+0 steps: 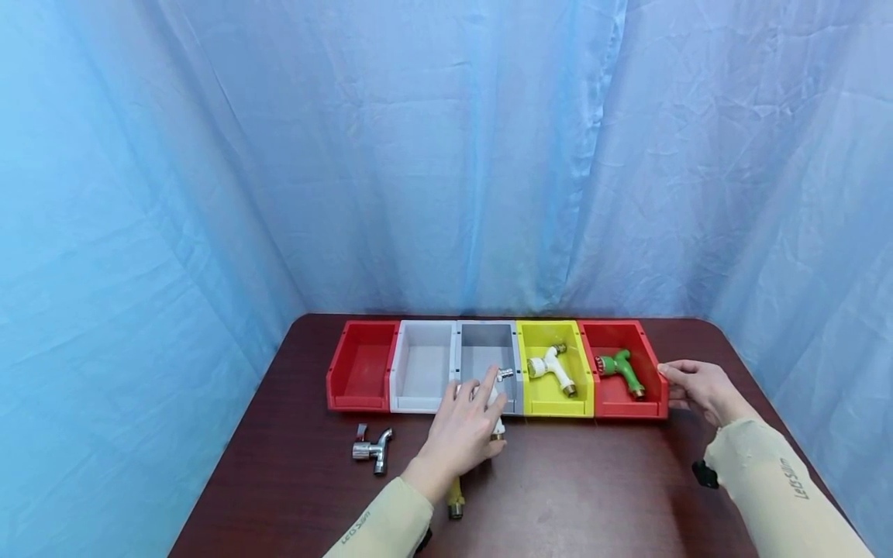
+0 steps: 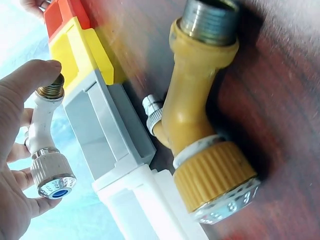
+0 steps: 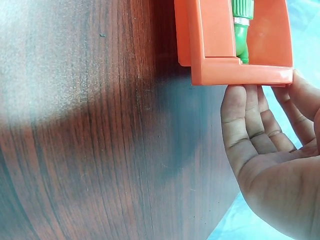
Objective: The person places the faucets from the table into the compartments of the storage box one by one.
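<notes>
My left hand (image 1: pixel 462 426) holds a white tap (image 2: pixel 45 130) with a brass threaded end and a blue dot on its knob, over the front of the grey bin (image 1: pixel 481 341). Beneath that hand a yellow tap (image 2: pixel 190 105) lies on the table, mostly covered in the head view. My right hand (image 1: pixel 705 387) touches the outer side of the right-end red bin (image 1: pixel 614 333), its fingertips (image 3: pixel 234 95) against the wall. Inside that bin is a green tap (image 1: pixel 623 372).
Left of the grey bin, a white bin (image 1: pixel 425 349) and another red bin (image 1: pixel 366 356) continue the row. A yellow bin (image 1: pixel 540 333) contains another white tap (image 1: pixel 556 368). On the dark wood table (image 1: pixel 572 480), a chrome tap (image 1: pixel 375 451) lies at left. Blue curtains (image 1: pixel 446 155) surround the table.
</notes>
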Tool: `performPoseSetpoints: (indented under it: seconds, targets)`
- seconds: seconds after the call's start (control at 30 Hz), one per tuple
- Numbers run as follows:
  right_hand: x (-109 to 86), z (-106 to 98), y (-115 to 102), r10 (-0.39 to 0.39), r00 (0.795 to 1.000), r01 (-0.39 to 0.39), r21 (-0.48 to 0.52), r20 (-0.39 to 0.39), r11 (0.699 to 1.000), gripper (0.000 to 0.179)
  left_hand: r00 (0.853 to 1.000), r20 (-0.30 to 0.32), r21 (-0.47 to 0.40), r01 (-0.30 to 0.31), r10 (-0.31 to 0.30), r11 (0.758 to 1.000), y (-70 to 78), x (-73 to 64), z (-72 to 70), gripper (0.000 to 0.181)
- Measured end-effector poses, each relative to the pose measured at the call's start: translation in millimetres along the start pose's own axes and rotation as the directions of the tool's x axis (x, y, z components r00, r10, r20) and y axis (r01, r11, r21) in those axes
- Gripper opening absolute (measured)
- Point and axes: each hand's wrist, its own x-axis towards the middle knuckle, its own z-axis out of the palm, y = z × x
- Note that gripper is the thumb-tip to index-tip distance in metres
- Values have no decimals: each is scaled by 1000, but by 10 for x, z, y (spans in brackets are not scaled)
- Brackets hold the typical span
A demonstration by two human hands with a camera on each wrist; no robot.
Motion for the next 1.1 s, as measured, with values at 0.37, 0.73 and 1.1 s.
performPoseSetpoints:
  seconds: [0.37, 0.73, 1.1]
  targets:
    - [-29, -11, 4, 9, 1000, -10, -20, -21, 1000, 70, 1000, -2, -2, -18, 18, 1000, -110, 146, 7, 74]
    - [-3, 4, 15, 14, 1000, -14, 18, -21, 1000, 60, 1000, -4, 4, -18, 18, 1000, -214, 280, 118, 73]
    - [-11, 10, 0, 10, 1000, -9, 9, -19, 1000, 61, 998, 65, -16, -14, 15, 1000, -284, 372, 215, 71]
